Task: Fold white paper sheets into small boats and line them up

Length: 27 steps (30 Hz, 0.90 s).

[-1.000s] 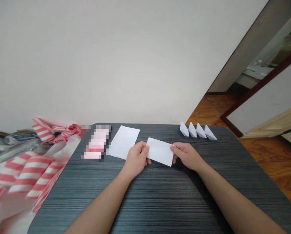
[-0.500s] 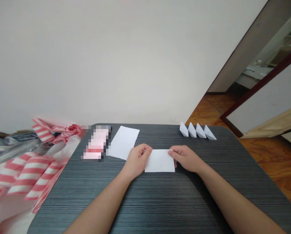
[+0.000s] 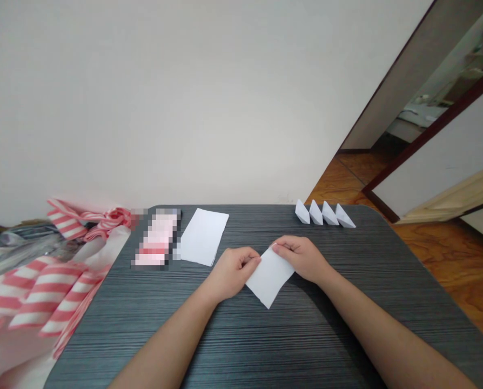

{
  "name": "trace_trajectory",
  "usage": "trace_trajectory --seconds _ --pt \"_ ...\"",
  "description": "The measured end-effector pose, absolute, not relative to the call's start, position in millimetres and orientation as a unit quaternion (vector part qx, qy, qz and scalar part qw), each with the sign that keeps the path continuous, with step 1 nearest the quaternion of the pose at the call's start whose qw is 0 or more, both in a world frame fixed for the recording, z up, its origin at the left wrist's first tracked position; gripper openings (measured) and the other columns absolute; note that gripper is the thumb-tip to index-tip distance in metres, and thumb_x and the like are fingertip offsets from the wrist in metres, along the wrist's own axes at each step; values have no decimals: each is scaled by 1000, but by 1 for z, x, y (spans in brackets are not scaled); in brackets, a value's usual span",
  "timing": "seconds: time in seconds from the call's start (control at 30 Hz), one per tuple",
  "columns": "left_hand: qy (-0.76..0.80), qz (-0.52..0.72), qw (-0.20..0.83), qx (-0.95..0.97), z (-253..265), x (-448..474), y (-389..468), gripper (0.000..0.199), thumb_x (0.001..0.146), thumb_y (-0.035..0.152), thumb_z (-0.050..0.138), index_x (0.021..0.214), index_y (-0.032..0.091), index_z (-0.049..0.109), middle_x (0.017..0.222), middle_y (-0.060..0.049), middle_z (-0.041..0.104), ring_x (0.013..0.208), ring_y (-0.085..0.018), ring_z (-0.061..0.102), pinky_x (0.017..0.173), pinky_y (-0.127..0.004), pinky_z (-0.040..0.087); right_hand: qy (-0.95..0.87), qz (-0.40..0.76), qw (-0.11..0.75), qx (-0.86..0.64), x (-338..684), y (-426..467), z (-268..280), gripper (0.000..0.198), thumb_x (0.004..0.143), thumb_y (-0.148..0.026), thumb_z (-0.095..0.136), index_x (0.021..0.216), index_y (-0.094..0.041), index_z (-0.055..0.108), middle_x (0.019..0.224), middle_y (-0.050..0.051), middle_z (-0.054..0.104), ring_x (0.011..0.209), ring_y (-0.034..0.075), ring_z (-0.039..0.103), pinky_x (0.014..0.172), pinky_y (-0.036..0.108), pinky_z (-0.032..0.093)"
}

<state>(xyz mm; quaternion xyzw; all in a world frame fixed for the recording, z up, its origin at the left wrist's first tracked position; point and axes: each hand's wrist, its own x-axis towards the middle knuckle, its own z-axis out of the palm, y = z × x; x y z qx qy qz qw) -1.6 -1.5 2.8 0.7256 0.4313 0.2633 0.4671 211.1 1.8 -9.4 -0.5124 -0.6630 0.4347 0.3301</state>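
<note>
Between my hands is a small white sheet of paper (image 3: 270, 278), turned at an angle with one corner pointing toward me. My left hand (image 3: 234, 272) pinches its left edge between thumb and fingers. Along the upper right edge, my right hand (image 3: 300, 256) grips the sheet in the same way. The fingers under the paper are hidden. Farther back on the left lies a stack of white paper (image 3: 203, 237). Several folded white paper shapes with pointed tops (image 3: 316, 212) stand in a row at the back right.
The dark, wood-grained table (image 3: 225, 346) meets a pale wall (image 3: 209, 102) at its far edge. A pixelated pink, phone-like object (image 3: 157, 237) lies at the back left. Red-and-white striped cloth (image 3: 59, 292) is heaped left of the table. Wooden floor (image 3: 448, 259) shows at right.
The paper has turned from lying square to a slant, its near corner now closer to me. My right hand has moved slightly up and left along it; my left hand still grips it.
</note>
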Motion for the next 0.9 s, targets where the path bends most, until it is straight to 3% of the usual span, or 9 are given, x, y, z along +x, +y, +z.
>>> trace_trajectory --seconds 0.17,0.37,0.53,0.7,0.9 --pt "466 341 543 609 -8 -1 4 22 87 38 44 82 18 50 52 5 47 44 -9 43 43 -19 31 -594 556 367 -451 213 2 -14 24 87 -35 49 101 -17 55 69 0 61 46 11 54 44 23 43" --pt "443 369 578 577 -12 1 5 16 86 34 46 81 19 46 51 7 43 43 -7 40 42 -17 29 -632 542 339 -438 210 0 -12 22 88 -29 49 103 -15 56 64 0 59 47 10 54 47 22 44" --pt "435 378 582 573 -8 1 5 19 86 30 46 102 20 49 52 7 46 43 -8 42 41 -17 30 -630 547 364 -414 210 -1 -10 28 88 -26 48 114 -16 54 64 -1 58 53 12 56 52 24 46" --pt "440 393 576 565 -3 -2 5 18 86 30 44 90 18 56 57 3 51 45 -8 46 41 -19 34 -673 493 347 -428 214 -2 -8 26 89 -23 45 106 -20 65 80 3 63 68 14 59 65 26 47" --pt "404 382 625 547 -1 -1 3 24 85 38 46 95 16 52 58 2 54 46 -11 55 39 -19 37 -710 453 342 -417 215 0 -6 28 88 -20 44 100 -21 69 90 4 63 79 15 59 74 29 46"
